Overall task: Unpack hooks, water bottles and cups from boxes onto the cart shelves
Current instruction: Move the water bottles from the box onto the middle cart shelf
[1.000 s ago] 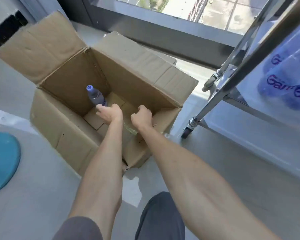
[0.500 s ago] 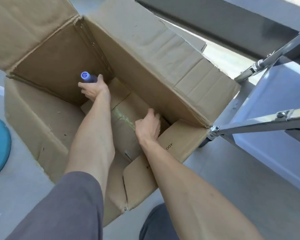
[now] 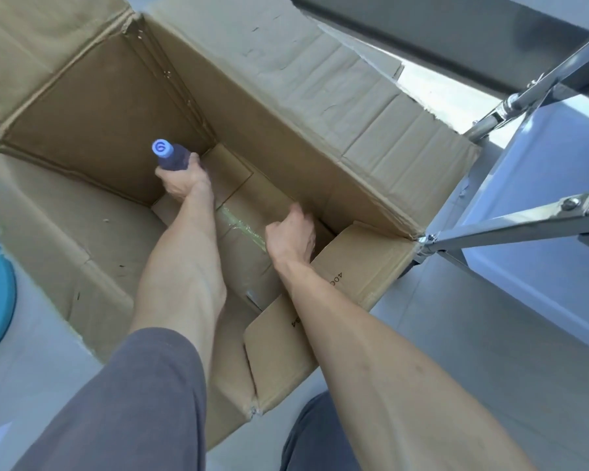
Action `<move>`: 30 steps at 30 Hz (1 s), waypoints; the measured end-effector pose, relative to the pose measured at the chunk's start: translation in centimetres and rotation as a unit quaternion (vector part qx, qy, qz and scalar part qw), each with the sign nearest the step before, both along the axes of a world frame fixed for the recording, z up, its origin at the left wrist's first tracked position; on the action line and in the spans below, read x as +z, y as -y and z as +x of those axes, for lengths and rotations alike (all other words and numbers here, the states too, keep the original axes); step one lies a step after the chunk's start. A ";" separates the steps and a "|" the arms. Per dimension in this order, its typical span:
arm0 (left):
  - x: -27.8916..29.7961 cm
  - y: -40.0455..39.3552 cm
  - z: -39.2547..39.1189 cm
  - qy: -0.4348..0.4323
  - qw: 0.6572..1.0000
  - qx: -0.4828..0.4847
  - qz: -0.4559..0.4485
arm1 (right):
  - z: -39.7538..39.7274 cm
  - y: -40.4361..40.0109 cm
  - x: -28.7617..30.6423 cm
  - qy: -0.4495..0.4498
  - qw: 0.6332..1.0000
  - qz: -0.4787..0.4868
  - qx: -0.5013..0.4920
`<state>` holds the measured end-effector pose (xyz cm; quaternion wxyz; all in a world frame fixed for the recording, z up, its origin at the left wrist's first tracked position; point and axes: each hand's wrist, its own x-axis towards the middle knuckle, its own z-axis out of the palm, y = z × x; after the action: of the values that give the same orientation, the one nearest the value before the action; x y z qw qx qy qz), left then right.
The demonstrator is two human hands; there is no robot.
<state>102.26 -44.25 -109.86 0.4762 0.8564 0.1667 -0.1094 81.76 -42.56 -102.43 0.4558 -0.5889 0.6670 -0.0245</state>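
The left hand point(image 3: 183, 181) reaches deep into the open cardboard box point(image 3: 320, 107), its fingers curled round the body of a purple-capped water bottle point(image 3: 170, 157) that stands upright near the far corner, just in front of the knuckles. The right hand point(image 3: 291, 234) hangs lower and nearer the body, to the right of the left forearm, over the taped seam of the box floor; its fingers are loosely bent and hold nothing, though whether the tips touch the cardboard cannot be told. No other bottle shows on the bare box floor around either hand. This looks like the pick-up step of unpacking: the bottle is gripped but not yet lifted clear of the box. The next move calls for a straight lift past the tall side wall and the flap beyond the right hand, then a swing rightward to the metal cart point(image 3: 510, 229), whose frame stands just past the box's right corner. The right hand could steady the box wall meanwhile.
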 end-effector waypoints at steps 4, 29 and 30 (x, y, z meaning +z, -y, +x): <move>0.4 -0.3 -3.8 0.027 0.999 0.003 -0.029 | -0.4 0.0 0.5 0.018 1.000 -0.017 -0.012; 27.2 -13.8 -30.0 0.142 0.927 -0.048 -0.345 | -17.5 -3.9 23.7 0.278 0.933 -0.219 -0.067; 28.8 -14.3 -32.4 0.128 0.919 -0.093 -0.362 | -19.7 -4.7 24.6 0.286 0.931 -0.212 -0.084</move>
<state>69.85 -29.99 -81.10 0.7584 0.6441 -0.0271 -0.0958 62.09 -37.89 -77.83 0.4882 -0.5819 0.5346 -0.3705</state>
